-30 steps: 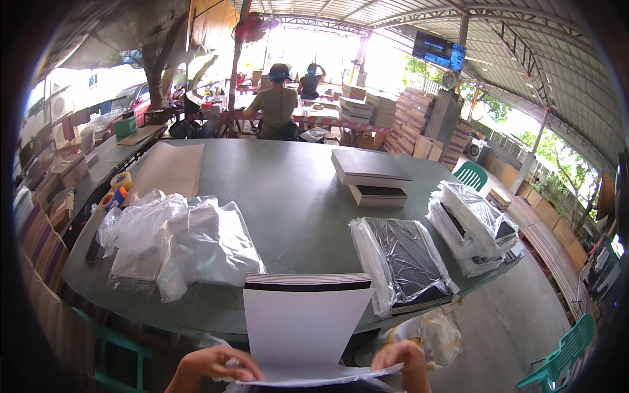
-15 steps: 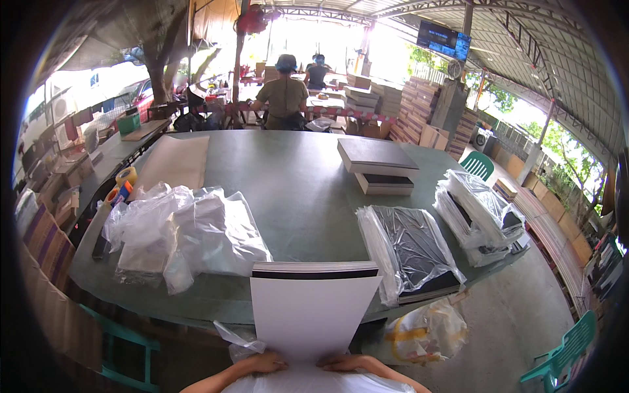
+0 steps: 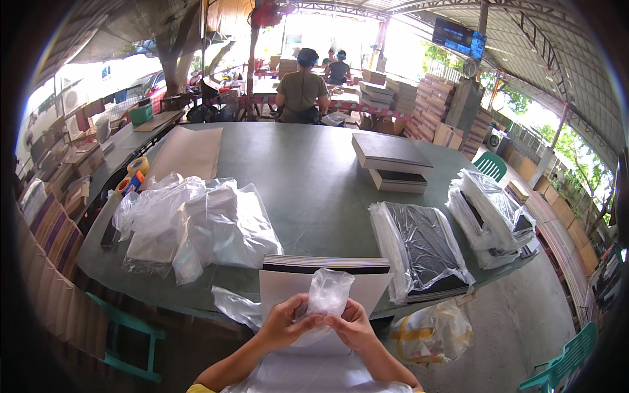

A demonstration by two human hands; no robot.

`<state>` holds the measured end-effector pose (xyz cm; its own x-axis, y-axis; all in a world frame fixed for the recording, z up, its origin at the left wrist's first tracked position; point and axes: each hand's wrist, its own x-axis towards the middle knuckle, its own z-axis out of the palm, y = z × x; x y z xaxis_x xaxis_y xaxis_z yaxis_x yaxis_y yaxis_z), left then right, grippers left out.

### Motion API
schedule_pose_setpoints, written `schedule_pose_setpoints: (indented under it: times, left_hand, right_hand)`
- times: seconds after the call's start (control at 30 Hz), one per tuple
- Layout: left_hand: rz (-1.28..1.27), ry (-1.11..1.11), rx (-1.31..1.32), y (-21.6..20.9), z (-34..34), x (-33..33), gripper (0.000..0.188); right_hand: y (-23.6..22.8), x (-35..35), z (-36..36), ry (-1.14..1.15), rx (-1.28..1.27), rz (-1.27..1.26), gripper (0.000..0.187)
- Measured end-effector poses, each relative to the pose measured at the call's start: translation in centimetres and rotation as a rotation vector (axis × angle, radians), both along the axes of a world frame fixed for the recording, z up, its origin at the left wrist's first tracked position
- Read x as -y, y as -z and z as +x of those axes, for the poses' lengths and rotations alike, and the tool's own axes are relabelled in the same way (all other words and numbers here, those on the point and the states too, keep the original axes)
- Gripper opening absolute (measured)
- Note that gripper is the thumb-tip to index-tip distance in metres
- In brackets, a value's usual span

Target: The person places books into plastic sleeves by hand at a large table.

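Observation:
A bunched piece of clear plastic (image 3: 329, 289) is pinched between both my hands, its loose end standing up above the fingers. My left hand (image 3: 286, 322) is closed on its left side and my right hand (image 3: 354, 323) on its right, thumbs nearly touching. Just behind them, a stack of black and white boards (image 3: 367, 283) leans at the table's near edge, its white face toward me. More thin plastic (image 3: 239, 308) spreads out left of the stack. White and clear sheeting (image 3: 308, 372) lies below my wrists, over my lap.
On the green table (image 3: 295, 190) are crumpled clear bags (image 3: 229, 223), brown paper (image 3: 187, 154), tape rolls (image 3: 136, 166), plastic-wrapped black boards (image 3: 422, 245), another wrapped stack (image 3: 491, 213) and two thick dark-topped blocks (image 3: 393, 152). Green chairs (image 3: 567, 360) stand around. Two people (image 3: 302, 88) work beyond.
Both hands have risen from the lower part of the boards and come together, now gripping bunched clear plastic in front of the white face. The view has shifted slightly.

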<state>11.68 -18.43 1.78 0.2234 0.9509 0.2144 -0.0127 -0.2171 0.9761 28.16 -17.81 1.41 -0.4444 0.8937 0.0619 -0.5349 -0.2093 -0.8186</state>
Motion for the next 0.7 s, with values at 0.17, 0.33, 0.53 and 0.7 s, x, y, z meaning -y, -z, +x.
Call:
schedule_pose_setpoints:
  times: [0.17, 0.33, 0.53, 0.7]
  left_hand:
    - [-0.002, -0.128, 0.112, 0.6, -1.3, -0.6, 0.024]
    - [0.129, -0.486, 0.265, -1.4, -1.3, 0.2, 0.022]
    - [0.07, -0.605, 0.388, -2.7, -2.0, 1.5, 0.019]
    - [0.341, -0.372, -0.169, -2.2, -1.5, 1.8, 0.019]
  right_hand:
    - [-0.8, 1.1, 0.0, 0.139, -0.024, -0.044, 0.019]
    - [1.6, 1.2, 1.7, 0.008, 0.341, 0.337, 0.02]
    - [1.5, 0.8, 0.9, 0.215, 0.53, 0.643, 0.031]
    - [0.8, 0.6, 1.2, 0.543, 0.217, 0.498, 0.051]
